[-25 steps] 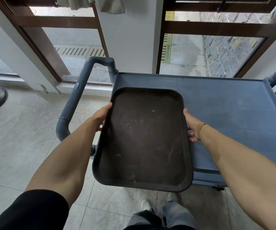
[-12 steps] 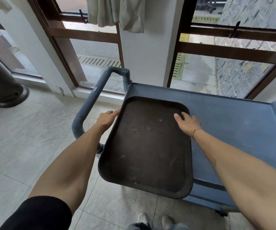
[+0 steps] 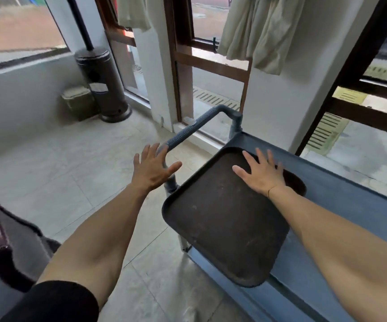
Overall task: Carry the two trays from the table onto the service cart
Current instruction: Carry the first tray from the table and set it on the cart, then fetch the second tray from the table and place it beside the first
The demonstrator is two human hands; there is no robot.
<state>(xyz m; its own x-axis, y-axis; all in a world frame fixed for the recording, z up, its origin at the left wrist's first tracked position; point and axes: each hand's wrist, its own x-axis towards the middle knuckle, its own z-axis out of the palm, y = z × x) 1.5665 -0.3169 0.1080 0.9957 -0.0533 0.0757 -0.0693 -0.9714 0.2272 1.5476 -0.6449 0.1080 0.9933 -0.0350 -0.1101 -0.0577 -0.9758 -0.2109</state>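
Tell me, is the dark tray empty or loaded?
Empty: the tray shows only its bare scuffed surface, with the right hand spread flat over it.

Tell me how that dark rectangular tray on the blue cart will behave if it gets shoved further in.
The dark rectangular plastic tray probably stays stiff; it juts past the blue service cart edge without sagging. It likely slides readily on the smooth top. Overhanging, it may tip if pressed at its near end.
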